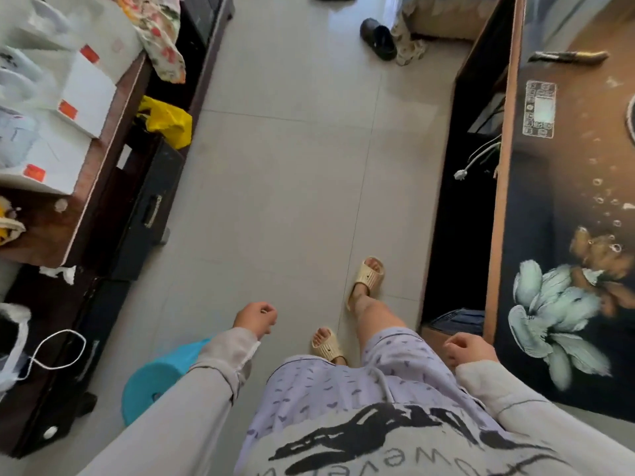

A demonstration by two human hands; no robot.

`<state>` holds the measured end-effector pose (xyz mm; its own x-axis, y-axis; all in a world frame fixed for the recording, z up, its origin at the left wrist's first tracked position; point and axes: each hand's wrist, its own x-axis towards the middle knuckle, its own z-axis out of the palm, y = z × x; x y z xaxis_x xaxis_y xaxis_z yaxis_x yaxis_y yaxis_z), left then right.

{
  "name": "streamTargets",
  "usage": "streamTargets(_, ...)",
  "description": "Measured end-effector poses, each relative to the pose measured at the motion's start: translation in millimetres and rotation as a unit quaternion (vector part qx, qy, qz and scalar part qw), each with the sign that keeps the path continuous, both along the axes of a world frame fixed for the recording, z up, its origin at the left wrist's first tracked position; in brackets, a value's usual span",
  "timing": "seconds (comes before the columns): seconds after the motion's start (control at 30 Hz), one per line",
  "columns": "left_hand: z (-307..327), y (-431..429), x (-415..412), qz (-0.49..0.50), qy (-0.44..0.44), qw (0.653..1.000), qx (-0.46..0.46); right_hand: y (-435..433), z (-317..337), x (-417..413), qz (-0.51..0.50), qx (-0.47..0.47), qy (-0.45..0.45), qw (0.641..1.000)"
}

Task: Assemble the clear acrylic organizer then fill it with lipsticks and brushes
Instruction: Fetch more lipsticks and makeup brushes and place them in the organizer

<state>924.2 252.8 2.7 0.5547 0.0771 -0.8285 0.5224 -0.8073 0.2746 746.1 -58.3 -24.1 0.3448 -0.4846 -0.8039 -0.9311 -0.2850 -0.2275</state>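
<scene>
The person stands on a pale tiled floor [292,166], looking down at the own body, with the right foot set ahead of the left, both in beige slippers [366,276]. The left hand [256,319] hangs out in front of a grey sleeve [206,372]; its fingers are curled loosely toward the palm, close together, and they hold nothing. The right hand [469,348] is at the hip, beside the lilac patterned shorts [395,359], and its fingers are curled in the same loose way around nothing. Where the acrylic organizer is, I cannot tell: on the dark wooden table [103,187] at the left lie several white boxes [87,94] with orange labels and some pale plastic bags [20,80], but this corner is very bright and blurred, so perhaps the parts are among them. A floral cloth [158,32] hangs over the far end of this table, and a yellow bag [168,121] sits just below its edge. Under the left forearm stands a turquoise stool [158,376]. A white cord [58,348] makes a loop at the lower left. At the right is a dark door [567,201] painted with a pale flower, with a metal handle [567,57] near its top. One black slipper [378,37] lies far ahead on the floor.
</scene>
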Motion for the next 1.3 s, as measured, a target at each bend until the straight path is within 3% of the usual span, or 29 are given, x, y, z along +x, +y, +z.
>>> streamTargets(0.33,-7.1,-74.6,60.5,-0.098,0.087,0.99,0.048,-75.8,-6.2,127.5,-0.064,0.011,-0.037,0.997)
streamTargets(0.53,-1.4,-126.8,126.2,-0.131,0.078,0.986,0.064,-141.6,14.1,199.4,-0.047,0.023,-0.072,0.996)
streamTargets(0.73,4.2,-186.9,196.6,-0.173,0.059,0.98,0.074,-182.0,19.4,234.4,-0.097,0.033,-0.075,0.992)
streamTargets(0.97,-6.3,-273.1,301.0,-0.222,0.054,0.973,0.032,-205.2,6.2,266.5,-0.186,0.029,-0.034,0.981)
streamTargets(1.13,-3.2,-346.2,384.8,-0.343,0.029,0.939,0.025,-216.8,2.4,291.7,-0.307,0.038,0.006,0.951)
streamTargets(1.3,-1.2,-413.1,459.4,-0.405,0.021,0.914,0.015,-219.9,2.4,317.5,-0.384,0.037,0.002,0.922)
